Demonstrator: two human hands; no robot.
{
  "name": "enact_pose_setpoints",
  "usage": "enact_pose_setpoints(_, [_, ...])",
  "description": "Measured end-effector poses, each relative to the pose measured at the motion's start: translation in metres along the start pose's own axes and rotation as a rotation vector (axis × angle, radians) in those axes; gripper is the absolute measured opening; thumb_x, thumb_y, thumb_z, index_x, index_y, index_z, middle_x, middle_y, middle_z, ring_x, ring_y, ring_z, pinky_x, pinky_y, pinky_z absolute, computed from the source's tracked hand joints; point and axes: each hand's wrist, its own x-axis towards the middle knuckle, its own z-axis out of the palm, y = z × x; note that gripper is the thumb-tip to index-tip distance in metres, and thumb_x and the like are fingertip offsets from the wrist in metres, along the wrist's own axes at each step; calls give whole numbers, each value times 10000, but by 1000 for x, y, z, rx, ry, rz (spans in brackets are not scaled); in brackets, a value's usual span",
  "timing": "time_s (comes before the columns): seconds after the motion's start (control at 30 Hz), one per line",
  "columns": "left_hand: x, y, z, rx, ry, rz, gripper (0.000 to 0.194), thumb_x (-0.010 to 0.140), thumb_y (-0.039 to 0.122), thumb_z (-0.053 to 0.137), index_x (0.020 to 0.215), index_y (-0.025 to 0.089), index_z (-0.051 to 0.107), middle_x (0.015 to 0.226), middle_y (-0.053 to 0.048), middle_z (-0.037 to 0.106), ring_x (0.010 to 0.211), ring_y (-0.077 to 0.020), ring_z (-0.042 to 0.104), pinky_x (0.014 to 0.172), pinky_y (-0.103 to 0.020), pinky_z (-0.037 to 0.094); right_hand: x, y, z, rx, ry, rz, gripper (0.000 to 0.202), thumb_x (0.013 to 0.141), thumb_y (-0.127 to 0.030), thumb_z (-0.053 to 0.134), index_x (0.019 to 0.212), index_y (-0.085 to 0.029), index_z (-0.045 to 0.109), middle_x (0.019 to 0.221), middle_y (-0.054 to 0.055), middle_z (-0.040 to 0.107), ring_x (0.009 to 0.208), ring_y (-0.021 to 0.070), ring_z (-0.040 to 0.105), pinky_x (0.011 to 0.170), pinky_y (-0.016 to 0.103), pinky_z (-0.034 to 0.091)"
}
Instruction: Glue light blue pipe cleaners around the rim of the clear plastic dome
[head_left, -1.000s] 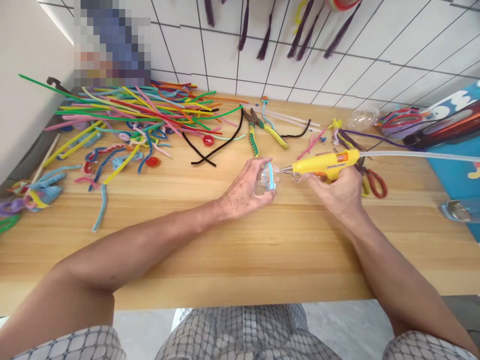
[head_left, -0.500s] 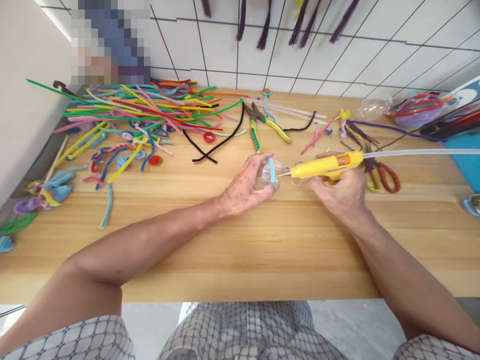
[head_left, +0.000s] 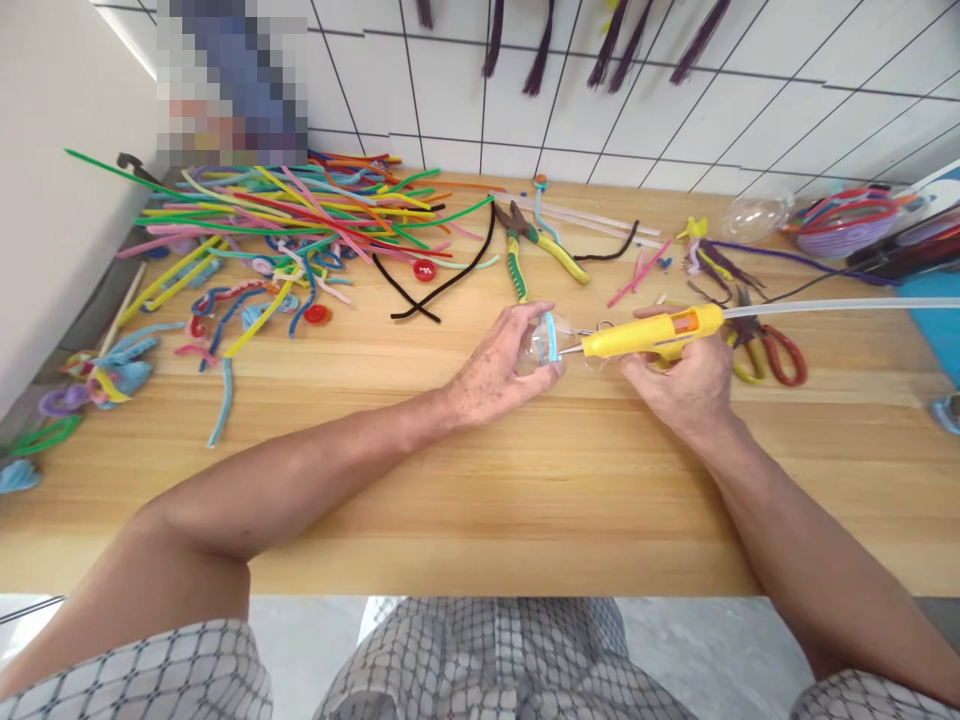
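My left hand [head_left: 499, 370] holds a clear plastic ball [head_left: 534, 343] between thumb and fingers, just above the wooden table. A light blue band [head_left: 553, 338] runs around the ball. In my right hand [head_left: 686, 385] is a yellow glue gun [head_left: 630, 335], its fingers wrapped around the handle. The metal tip of the gun points left and meets the ball near the band, though exact contact is hard to tell. A long translucent glue stick [head_left: 847, 305] sticks out of the gun's back end.
Colourful pipe cleaners [head_left: 300, 215] pile up at the back left. Pliers [head_left: 517, 250] lie behind my left hand. Red-and-yellow-handled pliers [head_left: 784, 355] rest right of my right hand. A clear ball [head_left: 757, 215] and a purple bundle [head_left: 847, 230] sit at the back right.
The view has shifted slightly, moving the table items a little right and up in the picture. My left hand and the ball sit slightly further right; both hands keep their holds.
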Motion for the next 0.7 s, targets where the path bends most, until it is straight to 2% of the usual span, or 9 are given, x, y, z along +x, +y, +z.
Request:
enact_pose_setpoints(0.47, [0,0,0,18,2,5,690,1017,488,746,1605,269,459,1590,-167,573,1406,-301,640,1229,-497,556,-1,2,-1,-20,-7,0,275,792,-297,748,1066,-296,767,1103,111,855,1014,385,828,897,550,700])
enact_pose_setpoints(0.7, [1,0,-1,31,-7,5,695,1020,491,740,1601,246,448,1597,-181,559,1436,-300,628,1239,-489,558,-2,3,-1,-25,-27,38,316,766,-276,733,1081,-294,756,1109,116,852,1007,402,826,883,574,690])
